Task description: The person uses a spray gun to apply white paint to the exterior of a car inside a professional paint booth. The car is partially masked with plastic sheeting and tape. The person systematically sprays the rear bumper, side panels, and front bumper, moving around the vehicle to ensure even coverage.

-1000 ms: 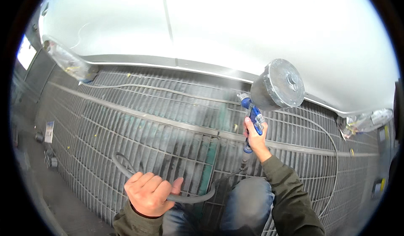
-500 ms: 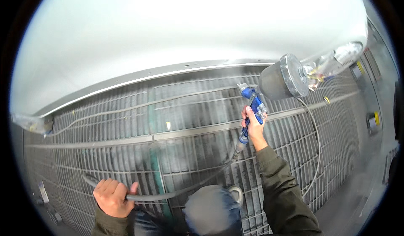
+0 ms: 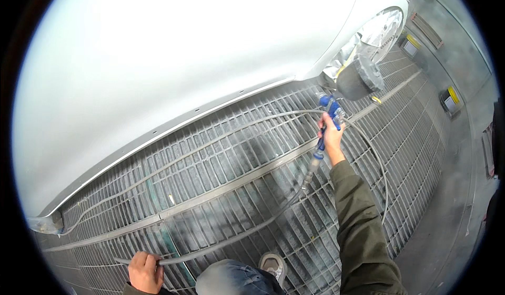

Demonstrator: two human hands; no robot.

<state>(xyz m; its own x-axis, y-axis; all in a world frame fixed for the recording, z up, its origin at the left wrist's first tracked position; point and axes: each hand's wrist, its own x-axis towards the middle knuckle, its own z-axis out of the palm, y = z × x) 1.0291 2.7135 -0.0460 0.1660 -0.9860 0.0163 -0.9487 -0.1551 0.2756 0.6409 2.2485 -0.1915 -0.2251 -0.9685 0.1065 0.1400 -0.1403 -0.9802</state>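
Observation:
My right hand grips a blue spray gun by its handle, out in front of me near the lower side of a pale car body. A grey cup with a lid is fixed to the gun and tilts to the right. From the handle's lower end a grey air hose sags across to the left. My left hand is closed round this hose at the lower left. Whether spray leaves the nozzle, I cannot tell.
Metal floor grating lies below, with a thin hose curving over it. The car's wheel is wrapped in masking film. By the right wall stand two buckets with yellow labels, one nearer, one farther. My shoe shows below.
The view has turned, so the car's edge slopes more and the masked wheel shows more fully. The gun sits slightly farther right in view; my left hand is lower. Both grips stay the same.

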